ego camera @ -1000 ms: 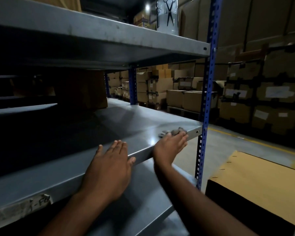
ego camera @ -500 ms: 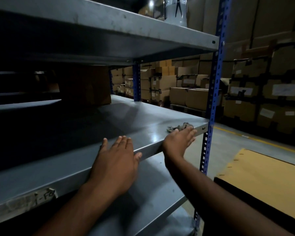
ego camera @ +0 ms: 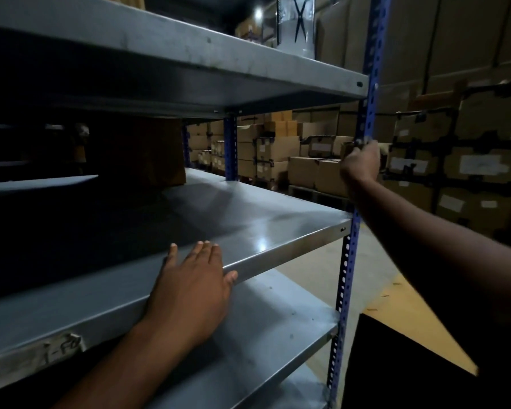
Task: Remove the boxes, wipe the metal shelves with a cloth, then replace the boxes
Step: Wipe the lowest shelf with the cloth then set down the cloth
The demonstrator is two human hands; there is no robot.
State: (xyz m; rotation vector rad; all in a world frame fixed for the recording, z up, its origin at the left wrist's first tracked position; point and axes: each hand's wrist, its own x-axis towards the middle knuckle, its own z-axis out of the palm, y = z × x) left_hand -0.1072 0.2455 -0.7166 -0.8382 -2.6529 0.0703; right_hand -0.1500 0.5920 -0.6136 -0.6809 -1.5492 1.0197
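My left hand (ego camera: 194, 286) lies flat on the front edge of the middle metal shelf (ego camera: 266, 228), fingers straight and thumb over the lip. My right hand (ego camera: 361, 163) is raised against the blue upright post (ego camera: 366, 113) at the shelf's right front corner, fingers curled round a small grey cloth (ego camera: 363, 142) that shows only at the knuckles. A brown cardboard box (ego camera: 142, 152) stands at the back left of the same shelf, in shadow. A large box with a tan top (ego camera: 407, 317) sits on the floor at my lower right.
An upper shelf (ego camera: 189, 45) carries a white package with a scissors picture (ego camera: 297, 25). A lower shelf (ego camera: 263, 329) lies beneath the middle one. Stacks of cardboard boxes (ego camera: 278, 152) fill the background, and strapped cartons (ego camera: 469, 163) stand right across a concrete aisle.
My right hand lifted the cloth off the shelf's right front corner and rose to the blue post. My left hand stayed flat on the shelf edge.
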